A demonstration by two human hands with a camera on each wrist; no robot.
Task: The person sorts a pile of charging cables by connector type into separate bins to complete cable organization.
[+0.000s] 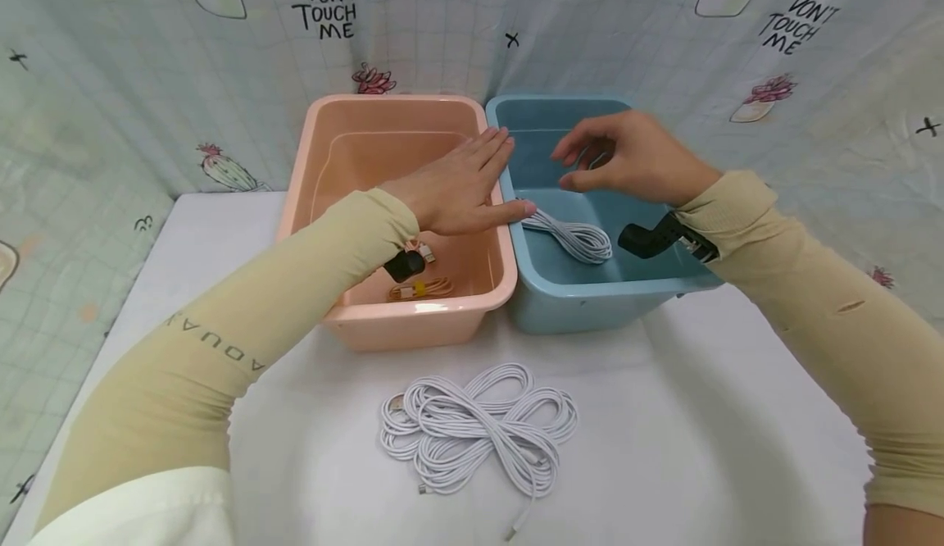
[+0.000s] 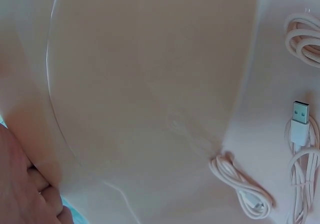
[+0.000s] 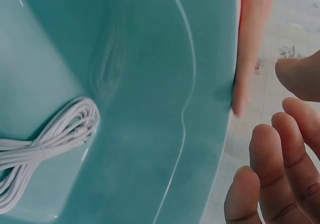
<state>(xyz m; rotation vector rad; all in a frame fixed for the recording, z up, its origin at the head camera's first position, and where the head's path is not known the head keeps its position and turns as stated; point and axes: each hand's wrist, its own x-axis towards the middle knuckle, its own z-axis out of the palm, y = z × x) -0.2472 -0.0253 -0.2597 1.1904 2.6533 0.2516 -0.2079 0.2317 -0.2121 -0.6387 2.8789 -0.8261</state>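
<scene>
My left hand [image 1: 460, 189] lies over the adjoining rims of the peach bin [image 1: 401, 310] and the blue bin [image 1: 590, 290], fingers straight and the thumb stretched toward the blue side. Above the blue bin hovers my right hand [image 1: 627, 156], its fingers loosely bent with nothing between them. Below it, a bundled white cable [image 1: 583, 238] lies on the blue bin's floor. In the left wrist view, the peach bin holds a small coiled cable [image 2: 242, 186] and a cable with a USB plug [image 2: 300, 114]. A yellow-banded cable [image 1: 424, 288] shows near its front wall.
In front of the bins, a pile of white looped cables [image 1: 483, 423] lies on the white table [image 1: 627, 464]. A printed sheet [image 1: 435, 21] hangs behind and at the sides. A small black camera [image 1: 649, 238] is strapped on my right wrist.
</scene>
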